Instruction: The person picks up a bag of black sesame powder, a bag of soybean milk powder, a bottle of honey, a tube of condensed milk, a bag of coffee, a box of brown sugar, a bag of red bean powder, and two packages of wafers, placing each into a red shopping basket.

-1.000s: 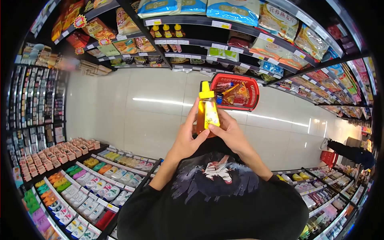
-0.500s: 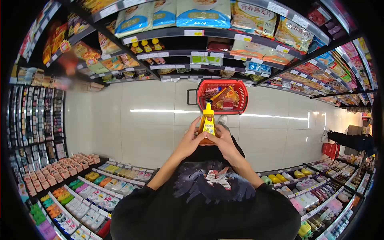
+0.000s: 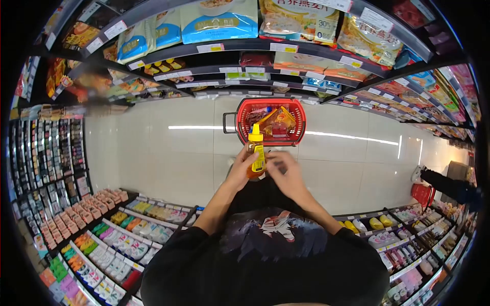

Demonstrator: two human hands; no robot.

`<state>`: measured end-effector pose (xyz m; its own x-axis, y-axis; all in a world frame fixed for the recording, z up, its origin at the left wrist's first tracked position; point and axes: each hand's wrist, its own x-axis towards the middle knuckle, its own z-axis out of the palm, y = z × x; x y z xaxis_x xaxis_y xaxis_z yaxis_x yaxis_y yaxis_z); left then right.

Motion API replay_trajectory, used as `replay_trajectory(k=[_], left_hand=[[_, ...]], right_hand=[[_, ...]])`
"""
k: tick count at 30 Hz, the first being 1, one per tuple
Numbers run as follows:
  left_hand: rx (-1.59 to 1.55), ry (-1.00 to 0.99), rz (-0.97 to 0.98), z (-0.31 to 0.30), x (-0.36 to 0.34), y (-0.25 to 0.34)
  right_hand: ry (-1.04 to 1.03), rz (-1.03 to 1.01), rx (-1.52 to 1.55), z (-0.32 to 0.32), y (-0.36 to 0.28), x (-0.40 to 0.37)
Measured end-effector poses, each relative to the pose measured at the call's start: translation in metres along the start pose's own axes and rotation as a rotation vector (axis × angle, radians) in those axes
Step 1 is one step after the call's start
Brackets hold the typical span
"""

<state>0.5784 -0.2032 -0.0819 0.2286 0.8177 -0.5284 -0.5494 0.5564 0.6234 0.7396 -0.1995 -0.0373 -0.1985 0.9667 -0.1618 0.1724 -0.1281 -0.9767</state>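
Note:
A honey bottle point(image 3: 255, 155) with amber contents, a yellow label and a pointed yellow cap stands upright in front of my body. My left hand point(image 3: 239, 172) is wrapped round its left side. Close by its right side is my right hand point(image 3: 285, 174), somewhat blurred, with loosely bent fingers; whether the fingertips touch the bottle is hard to make out. Just beyond the bottle, a red shopping basket point(image 3: 301, 115) sits on the floor. Inside it lie orange-yellow packets point(image 3: 280, 122) and a dark item that I cannot identify.
Ahead, a shelf point(image 3: 235, 47) carries bagged foods, including oatmeal bags point(image 3: 298, 20). Behind me, low shelves hold bottles and packs point(image 3: 115, 260). A display of small goods point(image 3: 46, 153) stands left. To the right, another person's dark-clothed leg point(image 3: 444, 184) is beside a red basket point(image 3: 422, 194).
My right hand has come away from its two-handed hold on the bottle. The bottle has turned, so its label faces more to the right. The view has shifted slightly.

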Motion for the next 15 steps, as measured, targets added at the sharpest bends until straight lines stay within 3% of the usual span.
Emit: replay_trajectory(k=[1,3,6,8,10,12,14,15], left_hand=[[-0.002,0.018,0.008,0.006,0.0,0.007],[-0.197,-0.177,-0.071,0.016,0.001,0.019],[-0.304,-0.175,-0.134,0.022,0.006,0.019],[-0.343,-0.161,-0.207,0.016,0.017,0.007],[-0.194,0.014,-0.091,0.0,0.032,-0.015],[-0.091,0.035,-0.082,-0.02,0.043,-0.04],[0.091,0.191,-0.068,-0.038,0.057,-0.062],[0.07,0.23,-0.174,-0.04,0.06,-0.059]], right_hand=[[0.034,0.073,0.062,-0.007,0.002,0.008],[0.048,0.03,0.078,-0.016,0.016,0.032],[0.017,0.014,0.121,-0.023,0.021,0.053],[-0.046,0.238,0.249,-0.016,0.016,0.058],[-0.078,0.202,0.148,-0.003,0.034,0.057],[-0.09,0.143,0.026,0.019,0.074,0.054],[-0.129,0.401,0.028,0.03,0.093,0.059],[-0.151,0.451,-0.002,0.036,0.114,0.064]])
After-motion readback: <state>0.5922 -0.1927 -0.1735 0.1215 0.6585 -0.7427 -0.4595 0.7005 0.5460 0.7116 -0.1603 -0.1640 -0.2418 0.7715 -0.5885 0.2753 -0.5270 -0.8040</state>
